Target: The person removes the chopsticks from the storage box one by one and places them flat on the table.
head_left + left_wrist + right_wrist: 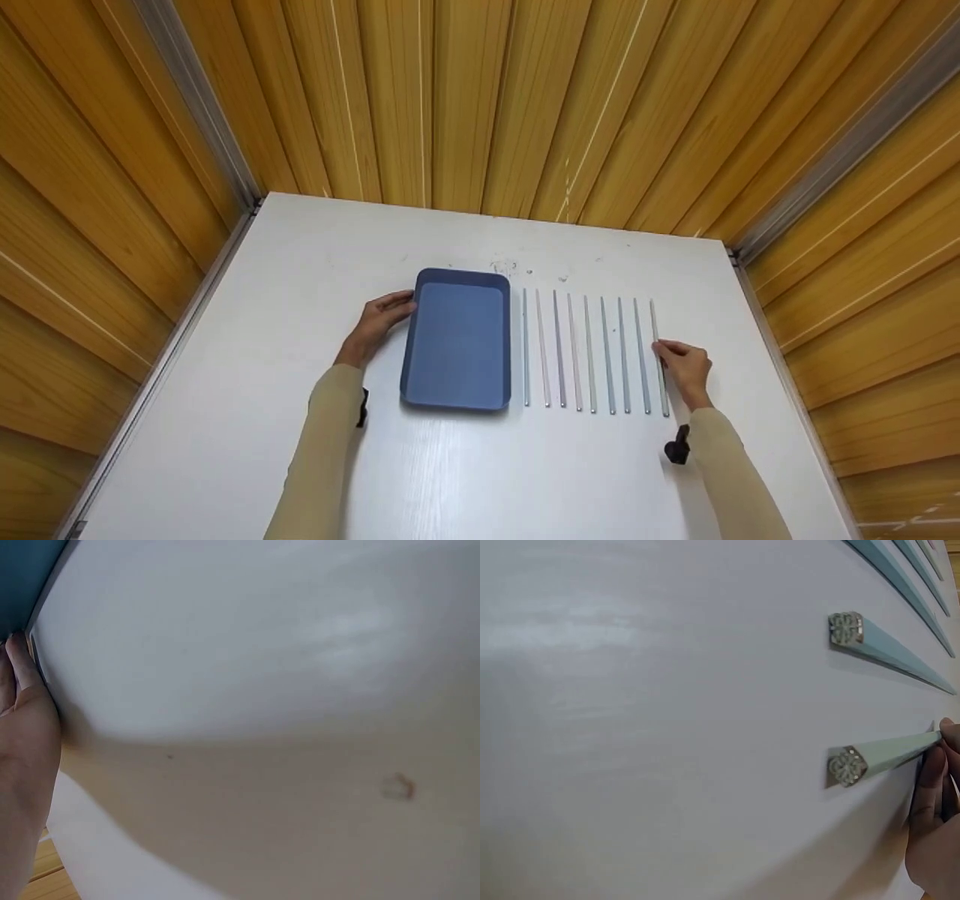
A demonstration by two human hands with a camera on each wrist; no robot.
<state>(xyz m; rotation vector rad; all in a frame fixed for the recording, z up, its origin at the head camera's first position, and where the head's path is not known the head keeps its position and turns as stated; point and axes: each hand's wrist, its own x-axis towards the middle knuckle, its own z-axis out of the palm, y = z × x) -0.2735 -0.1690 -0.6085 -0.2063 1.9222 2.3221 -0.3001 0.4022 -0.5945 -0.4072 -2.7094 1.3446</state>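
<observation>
A blue rectangular tray (pixel 457 341) lies on the white table. My left hand (pixel 379 319) touches its left side with nearly straight fingers; in the left wrist view the fingers (pixel 22 664) meet the tray's edge. To the right of the tray, several pastel chopsticks (pixel 590 352) lie in a row, roughly parallel, thin tips pointing away from me. At the row's right end, my right hand (pixel 686 367) pinches a pale green chopstick (pixel 896 752) between thumb and fingers, about midway along it. Its thick end has a silvery patterned cap, close over the table. A light blue chopstick (pixel 892 652) lies beside it.
The white table (pixel 450 480) has metal-framed edges left and right. Wood-patterned panels (pixel 465 105) enclose it at the back and on both sides. Small dark marks (pixel 504 266) show on the tabletop behind the tray.
</observation>
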